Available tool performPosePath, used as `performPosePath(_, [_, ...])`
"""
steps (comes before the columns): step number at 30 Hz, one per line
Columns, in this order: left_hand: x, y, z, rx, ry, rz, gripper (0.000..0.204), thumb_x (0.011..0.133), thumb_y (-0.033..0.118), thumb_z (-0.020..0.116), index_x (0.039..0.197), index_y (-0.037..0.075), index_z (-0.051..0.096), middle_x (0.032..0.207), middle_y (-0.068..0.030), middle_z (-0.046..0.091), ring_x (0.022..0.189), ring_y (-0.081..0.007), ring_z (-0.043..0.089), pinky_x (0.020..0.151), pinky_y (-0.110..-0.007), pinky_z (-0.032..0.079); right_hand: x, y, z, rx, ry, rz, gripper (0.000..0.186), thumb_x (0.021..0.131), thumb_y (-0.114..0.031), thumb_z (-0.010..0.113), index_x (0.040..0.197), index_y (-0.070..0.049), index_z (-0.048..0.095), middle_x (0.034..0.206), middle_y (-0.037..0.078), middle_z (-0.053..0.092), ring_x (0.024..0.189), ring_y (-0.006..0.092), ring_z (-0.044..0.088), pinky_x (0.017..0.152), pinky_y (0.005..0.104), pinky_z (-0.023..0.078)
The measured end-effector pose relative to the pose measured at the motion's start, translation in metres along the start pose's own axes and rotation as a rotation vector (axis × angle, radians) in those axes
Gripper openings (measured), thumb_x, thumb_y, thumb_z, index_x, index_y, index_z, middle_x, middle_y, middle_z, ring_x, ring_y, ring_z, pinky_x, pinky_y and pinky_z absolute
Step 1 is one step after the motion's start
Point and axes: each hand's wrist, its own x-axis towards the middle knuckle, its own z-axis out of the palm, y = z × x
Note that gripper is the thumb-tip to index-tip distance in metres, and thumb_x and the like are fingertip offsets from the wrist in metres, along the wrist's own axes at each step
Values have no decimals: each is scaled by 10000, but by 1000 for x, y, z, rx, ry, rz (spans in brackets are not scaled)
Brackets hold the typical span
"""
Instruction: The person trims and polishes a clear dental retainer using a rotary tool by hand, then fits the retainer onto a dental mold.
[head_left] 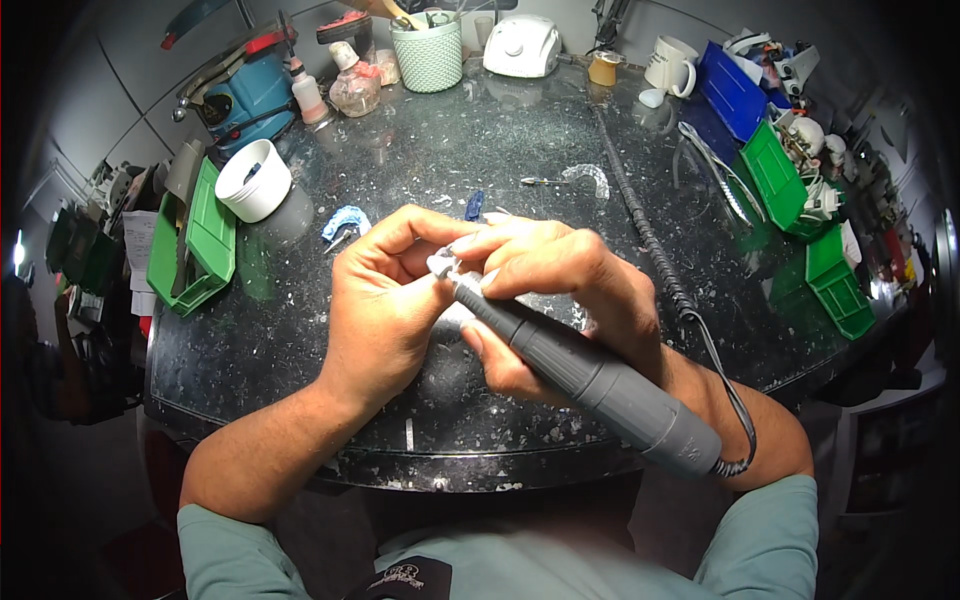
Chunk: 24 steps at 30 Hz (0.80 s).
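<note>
My left hand [375, 310] is closed around a small pale piece [440, 265], pinching it between thumb and fingers in the middle of the view. My right hand [595, 285] grips a dark grey rotary handpiece [600, 390], its narrow tip up against that piece, where fingers partly hide the contact. A coiled cord runs from the handpiece's back end over the bench. Just beyond my hands lie a light blue moulded piece [347, 222], a dark blue piece [474, 206] and a clear arch-shaped piece [590, 175] with a thin metal tool beside it.
The dark bench [240, 380] holds green bins [205, 260] left and right, a white tub [253, 185], a blue machine [240, 100], bottles [355, 85], a woven cup [425, 60], a white device [520, 45], a mug [670, 65] and a blue bin [730, 90].
</note>
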Motion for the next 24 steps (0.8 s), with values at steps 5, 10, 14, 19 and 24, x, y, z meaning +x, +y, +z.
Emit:
performPosePath(5, [1, 0, 1, 41, 9, 17, 206, 913, 77, 694, 1068, -32, 613, 1057, -109, 696, 988, -135, 660, 896, -286, 522, 0, -2, 0, -7, 28, 10, 358, 686, -58, 816, 994, -38, 633, 963, 114, 665, 923, 292, 686, 840, 388, 546])
performPosePath(10, [1, 1, 1, 58, 4, 1, 190, 910, 62, 689, 1060, -33, 621, 1057, -107, 695, 982, -131, 659, 891, -280, 520, -1, -3, -1, -20, -8, 17, 337, 684, -59, 810, 972, -33, 637, 946, 108, 664, 912, 276, 686, 833, 392, 540])
performPosePath(14, [0, 5, 3, 87, -1, -9, 201, 900, 59, 695, 1064, -33, 624, 1058, -104, 694, 984, -129, 657, 892, -278, 517, 2, 0, -3, -55, -39, -64, 349, 678, -54, 807, 982, -37, 636, 941, 104, 656, 892, 284, 680, 819, 395, 538])
performPosePath(19, [0, 0, 1, 64, 14, 11, 213, 899, 40, 684, 1085, -35, 614, 1067, -107, 692, 994, -130, 655, 896, -275, 515, 0, -1, 2, -47, 18, -14, 343, 672, -44, 796, 973, -41, 631, 940, 96, 653, 887, 283, 674, 850, 404, 536])
performPosePath(24, [1, 1, 5, 71, 5, 58, 210, 899, 3, 665, 1097, -35, 605, 1079, -108, 686, 1000, -129, 652, 897, -271, 513, 1, -2, 5, -72, 41, -43, 326, 666, -22, 769, 956, -44, 622, 925, 93, 642, 881, 288, 667, 890, 431, 530])
